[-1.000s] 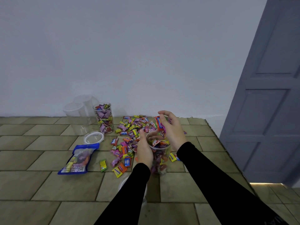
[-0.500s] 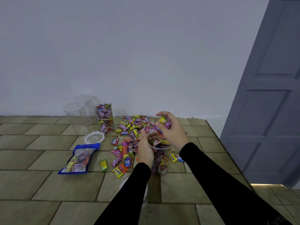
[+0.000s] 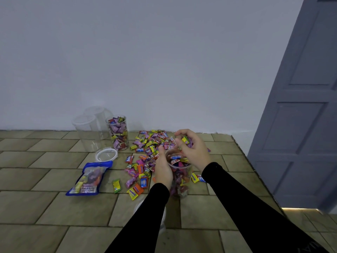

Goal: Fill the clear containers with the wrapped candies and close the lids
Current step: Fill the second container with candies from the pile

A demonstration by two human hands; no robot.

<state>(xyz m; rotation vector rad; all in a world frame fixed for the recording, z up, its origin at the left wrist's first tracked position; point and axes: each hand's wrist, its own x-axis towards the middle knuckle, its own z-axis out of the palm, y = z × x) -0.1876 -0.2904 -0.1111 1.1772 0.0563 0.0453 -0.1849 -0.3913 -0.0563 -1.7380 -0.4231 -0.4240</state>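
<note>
A clear container (image 3: pixel 180 178) nearly full of wrapped candies stands on the tiled surface, gripped around its left side by my left hand (image 3: pixel 163 168). My right hand (image 3: pixel 193 148) hovers just above its rim, fingers curled around a few candies, a yellow one showing. A pile of loose wrapped candies (image 3: pixel 147 147) lies behind and to the left. Another filled, lidless container (image 3: pixel 118 133) stands at the back left, beside two empty clear containers (image 3: pixel 88 132). A loose white-rimmed lid (image 3: pixel 106 154) lies flat in front of them.
A blue candy bag (image 3: pixel 89 178) lies flat to the left. A white round object (image 3: pixel 138 209), mostly hidden under my left sleeve, sits near the front. The tiled surface ends at its right edge (image 3: pixel 255 172), with a grey door (image 3: pixel 300 115) beyond.
My right hand has dropped slightly toward the container's rim and turned, its candies shifting in the fingers. My left hand and the container have stayed put.
</note>
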